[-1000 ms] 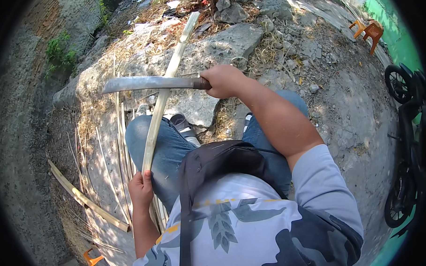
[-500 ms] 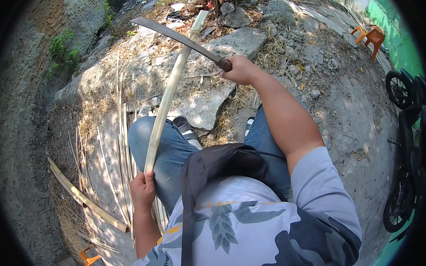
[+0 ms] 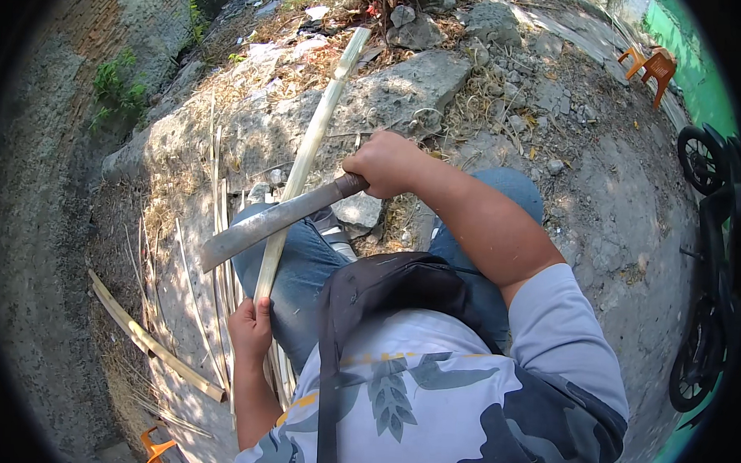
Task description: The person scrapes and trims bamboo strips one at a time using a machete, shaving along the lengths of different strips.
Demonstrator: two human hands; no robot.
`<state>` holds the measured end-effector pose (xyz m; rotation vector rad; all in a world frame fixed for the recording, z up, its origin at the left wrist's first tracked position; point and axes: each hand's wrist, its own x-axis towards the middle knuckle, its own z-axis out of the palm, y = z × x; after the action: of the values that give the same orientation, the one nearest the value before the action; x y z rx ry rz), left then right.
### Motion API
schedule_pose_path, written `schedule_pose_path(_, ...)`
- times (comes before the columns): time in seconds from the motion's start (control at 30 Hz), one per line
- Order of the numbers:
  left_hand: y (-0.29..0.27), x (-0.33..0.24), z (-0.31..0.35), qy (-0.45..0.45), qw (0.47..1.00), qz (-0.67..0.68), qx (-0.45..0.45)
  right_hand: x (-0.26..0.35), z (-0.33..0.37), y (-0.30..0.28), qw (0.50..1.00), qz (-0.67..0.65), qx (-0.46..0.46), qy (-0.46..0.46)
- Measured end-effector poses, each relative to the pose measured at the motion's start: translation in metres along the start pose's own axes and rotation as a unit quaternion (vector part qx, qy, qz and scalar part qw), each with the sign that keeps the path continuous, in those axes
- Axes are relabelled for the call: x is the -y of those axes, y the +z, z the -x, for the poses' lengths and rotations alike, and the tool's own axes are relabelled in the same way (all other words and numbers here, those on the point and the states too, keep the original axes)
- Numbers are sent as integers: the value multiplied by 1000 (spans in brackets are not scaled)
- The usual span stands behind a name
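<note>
The right hand (image 3: 381, 164) is closed round a machete (image 3: 260, 226), its blade crossing a pale strip (image 3: 308, 148); the left hand (image 3: 251, 328) clamps the strip's near end by the left knee (image 3: 295, 288); thin strips (image 3: 219, 259) nearby look finished, this one seemingly unfinished; the blade's tip sits well apart from the wall (image 3: 35, 244).
</note>
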<state>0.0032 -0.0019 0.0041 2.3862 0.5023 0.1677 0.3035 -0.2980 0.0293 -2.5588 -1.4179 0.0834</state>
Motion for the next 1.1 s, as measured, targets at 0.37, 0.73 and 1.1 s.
schedule_pose_path(0.37, 9, 3, 0, 40, 999, 18, -29, -75, 24, -16, 920, -240, -117, 286)
schedule_pose_path(0.73, 11, 10, 3, 34, 998, 26, -49, -23, 13, -19, 977, -95, -38, 184)
schedule_pose_path(1.1, 8, 6, 3, 20, 999, 32, -21, -14, 8, -13, 1000, 5, -14, 21)
